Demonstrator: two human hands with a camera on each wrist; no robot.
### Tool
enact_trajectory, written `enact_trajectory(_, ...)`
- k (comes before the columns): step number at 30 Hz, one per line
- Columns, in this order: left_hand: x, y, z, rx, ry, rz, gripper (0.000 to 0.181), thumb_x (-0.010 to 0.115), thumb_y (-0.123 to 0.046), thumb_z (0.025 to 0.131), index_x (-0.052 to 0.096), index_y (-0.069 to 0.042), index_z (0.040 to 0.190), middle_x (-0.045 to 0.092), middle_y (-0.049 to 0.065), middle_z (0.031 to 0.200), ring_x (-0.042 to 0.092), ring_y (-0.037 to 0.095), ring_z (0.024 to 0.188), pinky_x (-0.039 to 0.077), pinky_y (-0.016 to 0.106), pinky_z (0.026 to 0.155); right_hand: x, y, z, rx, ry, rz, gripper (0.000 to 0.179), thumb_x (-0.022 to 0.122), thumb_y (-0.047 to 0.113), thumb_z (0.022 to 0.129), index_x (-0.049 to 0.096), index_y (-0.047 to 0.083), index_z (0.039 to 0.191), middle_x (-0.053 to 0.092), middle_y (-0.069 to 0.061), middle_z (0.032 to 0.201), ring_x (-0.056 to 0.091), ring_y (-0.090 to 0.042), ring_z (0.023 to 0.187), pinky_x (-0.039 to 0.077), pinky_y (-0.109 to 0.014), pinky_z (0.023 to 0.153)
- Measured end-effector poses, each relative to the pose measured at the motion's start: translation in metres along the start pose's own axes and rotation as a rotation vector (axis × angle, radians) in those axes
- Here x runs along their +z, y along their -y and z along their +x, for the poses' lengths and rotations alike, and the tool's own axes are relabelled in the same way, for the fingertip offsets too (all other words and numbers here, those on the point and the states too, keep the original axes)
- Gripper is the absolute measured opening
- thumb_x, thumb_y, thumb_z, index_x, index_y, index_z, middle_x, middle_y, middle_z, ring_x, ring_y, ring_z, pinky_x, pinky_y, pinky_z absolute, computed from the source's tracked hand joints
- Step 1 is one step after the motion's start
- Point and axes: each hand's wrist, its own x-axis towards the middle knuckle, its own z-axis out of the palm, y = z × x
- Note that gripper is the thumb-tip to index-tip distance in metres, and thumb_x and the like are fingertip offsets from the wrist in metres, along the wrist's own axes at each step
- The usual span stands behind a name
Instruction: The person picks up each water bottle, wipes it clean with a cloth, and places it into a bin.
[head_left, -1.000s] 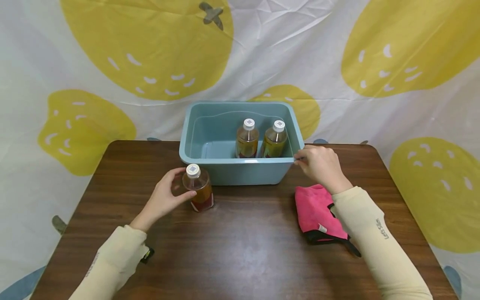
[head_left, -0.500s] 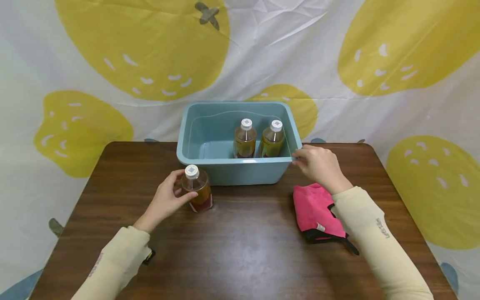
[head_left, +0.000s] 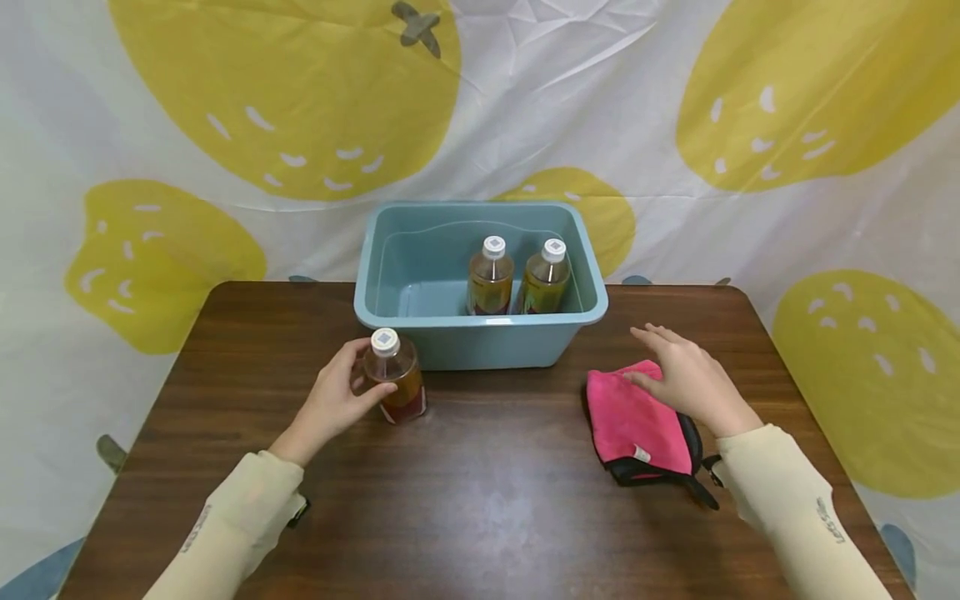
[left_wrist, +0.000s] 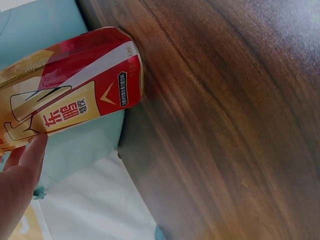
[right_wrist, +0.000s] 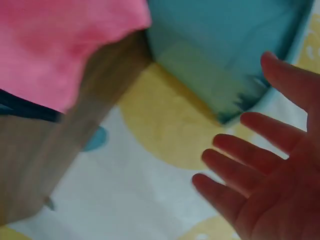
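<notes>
An upright drink bottle (head_left: 402, 379) with a white cap and a red and gold label stands on the table, just in front of the bin's left front corner. My left hand (head_left: 335, 398) holds it from the left, thumb on the near side and fingers behind. The left wrist view shows the bottle's label (left_wrist: 75, 95) close up, with fingertips at its edge. My right hand (head_left: 686, 379) hovers over a pink cloth (head_left: 637, 425) with black edging, its fingers spread and holding nothing. Its palm and fingers (right_wrist: 240, 165) show empty in the right wrist view.
A light blue plastic bin (head_left: 487, 343) sits at the table's back edge. Inside its right half stand two similar bottles, one (head_left: 491, 283) left of the other (head_left: 546, 283). Behind hangs a white curtain (head_left: 555, 100) printed with yellow fruit. The table (head_left: 480, 492) is dark wood.
My right hand has let go of the bin's right front corner and moved right and back toward me, over the pink cloth. The left hand and its bottle have stayed in place.
</notes>
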Motion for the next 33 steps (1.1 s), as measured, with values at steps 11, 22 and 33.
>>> enact_trajectory(11,-0.001,-0.001,0.001,-0.007,0.029,0.025,0.063,0.073,-0.012,0.076,0.038,0.001,0.126,0.050,0.022,0.118,0.051,0.035,0.108,0.047,0.047,0.083,0.054,-0.022,-0.016,0.118,0.142,0.044,0.077,0.074,0.033,0.073,0.041,-0.006,0.130,0.041,-0.032,0.129,0.041,-0.049,0.114,0.041,-0.062,0.080)
enact_trajectory(22,-0.002,0.000,0.001,-0.006,0.030,0.011,0.063,0.073,-0.011,0.075,0.038,0.001,0.126,0.050,0.021,0.118,0.051,0.034,0.108,0.047,0.045,0.084,0.087,-0.038,-0.016,0.148,0.178,0.024,0.087,0.076,0.043,0.066,0.040,-0.002,0.133,0.039,-0.032,0.128,0.042,-0.048,0.112,0.039,-0.066,0.077)
enact_trajectory(33,-0.002,-0.001,0.001,-0.007,0.038,0.011,0.063,0.073,-0.011,0.075,0.038,0.001,0.126,0.050,0.021,0.118,0.052,0.034,0.108,0.047,0.045,0.084,0.106,-0.042,-0.014,0.137,0.147,-0.032,0.090,0.081,0.040,0.061,0.044,-0.005,0.129,0.045,-0.033,0.122,0.044,-0.049,0.107,0.041,-0.060,0.083)
